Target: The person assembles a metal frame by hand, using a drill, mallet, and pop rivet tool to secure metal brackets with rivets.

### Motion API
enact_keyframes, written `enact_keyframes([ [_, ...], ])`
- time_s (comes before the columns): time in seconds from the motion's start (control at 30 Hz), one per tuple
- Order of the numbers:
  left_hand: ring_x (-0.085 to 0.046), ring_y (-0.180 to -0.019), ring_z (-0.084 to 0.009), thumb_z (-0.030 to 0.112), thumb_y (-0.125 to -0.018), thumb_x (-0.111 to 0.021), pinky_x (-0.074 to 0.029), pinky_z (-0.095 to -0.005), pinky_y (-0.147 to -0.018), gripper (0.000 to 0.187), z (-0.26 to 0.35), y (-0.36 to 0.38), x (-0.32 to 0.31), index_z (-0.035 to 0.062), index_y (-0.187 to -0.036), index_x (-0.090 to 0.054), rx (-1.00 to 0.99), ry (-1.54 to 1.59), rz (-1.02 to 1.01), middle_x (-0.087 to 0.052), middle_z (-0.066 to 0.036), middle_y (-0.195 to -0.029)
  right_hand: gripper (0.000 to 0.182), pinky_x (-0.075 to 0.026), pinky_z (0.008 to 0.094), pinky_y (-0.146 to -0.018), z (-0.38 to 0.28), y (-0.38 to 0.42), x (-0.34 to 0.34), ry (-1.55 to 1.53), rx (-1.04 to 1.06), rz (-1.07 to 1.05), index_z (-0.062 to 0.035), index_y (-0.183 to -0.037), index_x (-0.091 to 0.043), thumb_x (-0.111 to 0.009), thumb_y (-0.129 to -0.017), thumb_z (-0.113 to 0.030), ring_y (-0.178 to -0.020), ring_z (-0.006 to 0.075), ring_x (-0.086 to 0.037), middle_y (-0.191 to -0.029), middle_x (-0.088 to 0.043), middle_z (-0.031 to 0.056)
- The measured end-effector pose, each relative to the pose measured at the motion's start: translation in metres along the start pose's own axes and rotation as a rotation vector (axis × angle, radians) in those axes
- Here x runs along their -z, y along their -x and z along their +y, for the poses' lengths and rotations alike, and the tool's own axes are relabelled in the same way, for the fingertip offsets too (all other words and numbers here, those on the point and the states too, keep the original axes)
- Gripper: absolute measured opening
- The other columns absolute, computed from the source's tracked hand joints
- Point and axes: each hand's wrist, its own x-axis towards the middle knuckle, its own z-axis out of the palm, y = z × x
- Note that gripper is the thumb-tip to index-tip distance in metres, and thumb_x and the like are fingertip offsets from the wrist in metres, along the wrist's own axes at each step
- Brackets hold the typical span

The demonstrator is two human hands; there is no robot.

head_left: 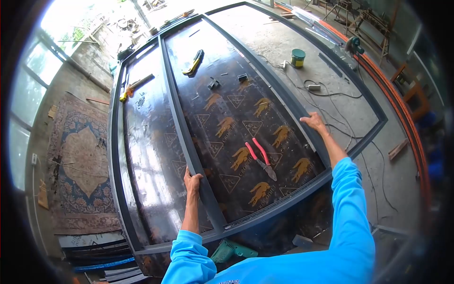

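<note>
A large dark grey metal frame (265,215) lies flat on dark printed plywood boards (246,118). My left hand (192,182) grips the frame's middle upright bar (177,109) near its lower end. Over on the right side bar (283,94), my right hand (313,122) rests with fingers on the metal. Red-handled pliers (261,158) lie on the board between my hands. Both arms wear bright blue sleeves.
A yellow-black tool (194,62) and small parts lie farther up the board. A green can (298,57) and cables (331,92) sit on the concrete at right. A green power drill (231,250) lies below the frame. A patterned rug (82,161) covers the floor at left.
</note>
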Motion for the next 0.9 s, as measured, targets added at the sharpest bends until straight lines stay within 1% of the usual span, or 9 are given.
enact_keyframes([
  [0.13, -0.064, -0.074, -0.0205, -0.005, -0.069, -0.057, -0.054, -0.0291, -0.064, 0.072, -0.006, -0.013, 0.015, 0.0068, -0.139, -0.045, 0.046, 0.018, -0.095, -0.064, -0.011, -0.1, 0.047, -0.049, 0.0384, -0.065, 0.001, 0.006, -0.018, 0.133, 0.012, 0.003, 0.0037, -0.088, -0.068, -0.073, -0.074, -0.041, -0.071, 0.0242, -0.066, -0.074, -0.068, 0.018],
  [0.27, -0.064, -0.086, -0.0197, 0.002, -0.074, -0.064, -0.053, -0.0305, -0.075, 0.069, -0.012, 0.001, 0.018, 0.0066, -0.14, -0.043, 0.075, -0.039, -0.107, -0.064, -0.011, -0.105, 0.055, -0.051, 0.0439, -0.077, -0.034, 0.02, -0.007, -0.093, -0.07, -0.145, 0.0022, -0.111, -0.066, -0.072, -0.077, -0.041, -0.088, 0.0392, -0.066, -0.093, -0.067, 0.0253],
  [0.33, -0.059, -0.105, -0.0215, 0.007, -0.075, -0.07, -0.047, -0.0333, -0.091, 0.075, -0.023, -0.002, 0.026, 0.0044, -0.143, -0.039, -0.038, -0.093, -0.156, -0.061, -0.012, -0.118, 0.063, -0.048, 0.0439, -0.084, -0.028, 0.032, -0.02, 0.421, 0.144, 0.31, -0.0047, -0.13, -0.055, -0.071, -0.08, -0.039, -0.097, 0.0376, -0.061, -0.107, -0.063, 0.022],
  [0.4, -0.058, -0.11, -0.0206, 0.005, -0.073, -0.07, -0.046, -0.0345, -0.094, 0.079, -0.049, -0.012, 0.043, 0.0011, -0.144, -0.037, -0.183, -0.148, -0.321, -0.06, -0.011, -0.122, 0.067, -0.045, 0.0448, -0.088, -0.058, 0.069, -0.02, 0.327, 0.24, 0.31, -0.0096, -0.138, -0.048, -0.071, -0.081, -0.036, -0.104, 0.0377, -0.056, -0.115, -0.057, 0.0199],
  [0.47, -0.059, -0.104, -0.0189, 0.001, -0.072, -0.066, -0.049, -0.0304, -0.09, 0.077, -0.026, 0.003, 0.048, -0.0006, -0.143, -0.037, -0.088, -0.105, -0.449, -0.06, -0.012, -0.119, 0.047, -0.046, 0.0436, -0.088, -0.109, 0.141, -0.008, 0.376, 0.524, 0.438, -0.0062, -0.126, -0.056, -0.069, -0.083, -0.022, -0.103, 0.0368, -0.057, -0.113, -0.061, 0.0176],
  [0.6, -0.058, -0.115, -0.0299, 0.024, -0.082, -0.072, -0.049, -0.0352, -0.093, 0.076, -0.035, 0.076, 0.077, -0.0003, -0.144, -0.036, -0.001, -0.123, -0.337, -0.057, -0.024, -0.126, 0.017, -0.05, 0.028, -0.068, -0.165, 0.329, -0.026, -0.316, -0.04, -0.185, 0.0016, -0.095, -0.068, -0.068, -0.086, -0.013, -0.077, 0.0137, -0.065, -0.08, -0.069, 0.0098],
  [0.73, -0.056, -0.118, -0.0343, 0.048, -0.079, -0.073, -0.045, -0.0389, -0.098, 0.088, -0.069, 0.106, 0.089, -0.0013, -0.143, -0.038, 0.045, -0.275, -0.536, -0.056, -0.028, -0.127, 0.075, -0.05, 0.0378, -0.086, -0.151, 0.489, -0.124, -0.229, -0.065, -0.565, 0.002, -0.13, -0.052, -0.079, -0.073, -0.038, -0.097, 0.0311, -0.064, -0.113, -0.06, 0.0252],
  [0.8, -0.061, -0.098, -0.0224, 0.043, -0.082, -0.074, -0.051, -0.033, -0.079, 0.082, -0.078, 0.121, 0.085, -0.0012, -0.141, -0.039, -0.13, -0.527, -0.48, -0.061, -0.019, -0.115, 0.085, -0.042, 0.0449, -0.097, -0.153, 0.527, -0.18, -0.086, 0.177, -0.366, 0.0021, -0.134, -0.047, -0.081, -0.069, -0.039, -0.113, 0.0404, -0.051, -0.122, -0.055, 0.0235],
  [0.9, -0.062, -0.1, -0.0278, 0.053, -0.08, -0.071, -0.05, -0.0365, -0.082, 0.084, -0.074, 0.143, 0.076, -0.0015, -0.136, -0.042, 0.006, -0.501, -0.521, -0.063, -0.021, -0.111, 0.086, -0.044, 0.0478, -0.084, -0.21, 0.533, -0.207, 0.338, 0.196, -0.315, -0.0064, -0.139, -0.041, -0.08, -0.064, -0.023, -0.107, 0.0378, -0.05, -0.115, -0.053, 0.0214],
])
